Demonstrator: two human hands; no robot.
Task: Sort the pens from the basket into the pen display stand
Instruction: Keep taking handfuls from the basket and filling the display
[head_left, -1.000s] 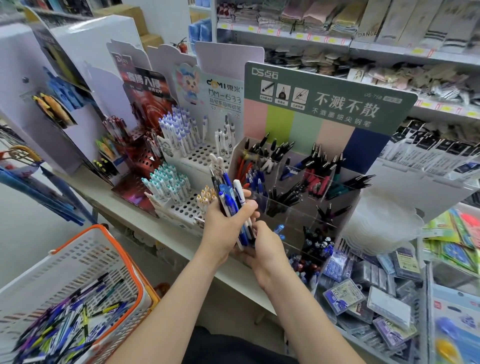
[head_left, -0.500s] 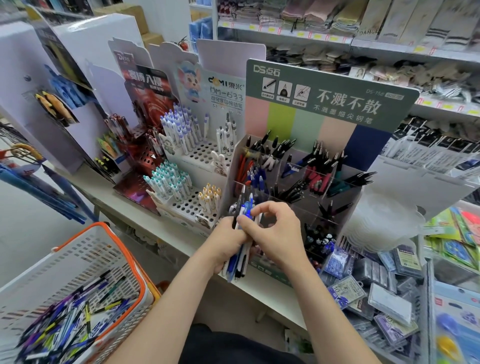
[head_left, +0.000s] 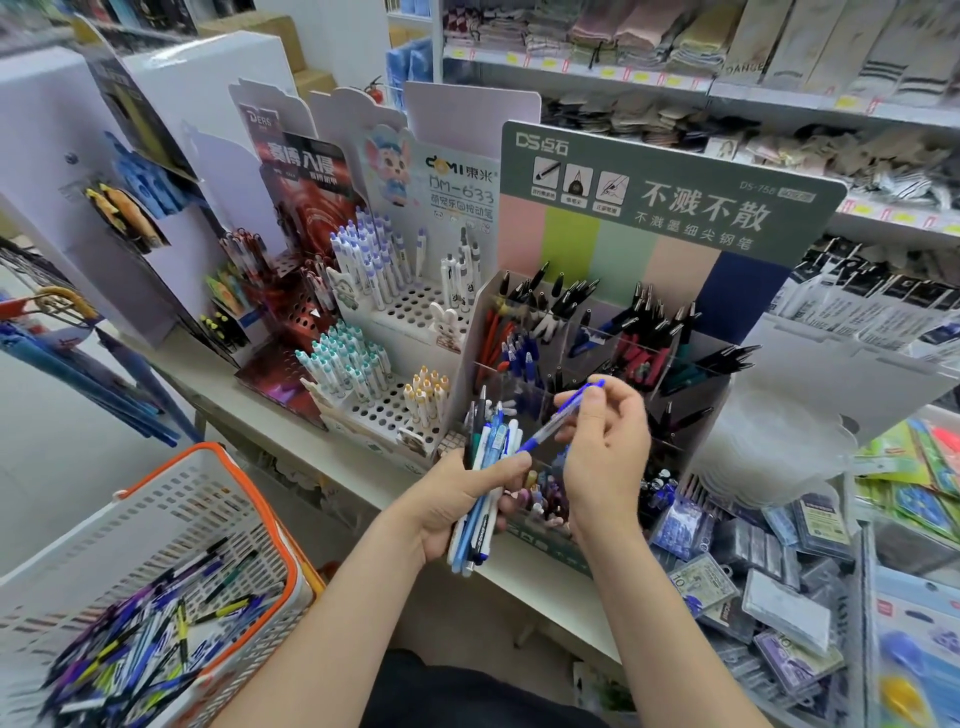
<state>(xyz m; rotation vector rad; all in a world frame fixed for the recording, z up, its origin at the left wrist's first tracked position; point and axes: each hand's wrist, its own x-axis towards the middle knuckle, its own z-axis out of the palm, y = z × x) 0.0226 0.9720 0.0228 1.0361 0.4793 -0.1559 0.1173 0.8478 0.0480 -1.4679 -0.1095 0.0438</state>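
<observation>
So the left hand (head_left: 453, 500) is wrapped around a whole bundle of pens (head_left: 491, 441), mostly blue and white ones, held upright with the tips sticking out above and below the fist. The right hand (head_left: 609, 460) has just one blue pen (head_left: 545, 428) pinched between thumb and fingertips. That pen is tilted, with its lower end right next to the bundle and its upper end pointing toward the pen display stand (head_left: 670, 208). Both hands are in front of the stand's clear compartments, which hold black, red and blue pens. The stand sits on the bench (head_left: 291, 436) next to a white peg-hole rack (head_left: 415, 306) of white pens. Down at the lower left, the orange-rimmed basket (head_left: 221, 467) has a big messy pile of loose pens (head_left: 145, 634) in it.
</observation>
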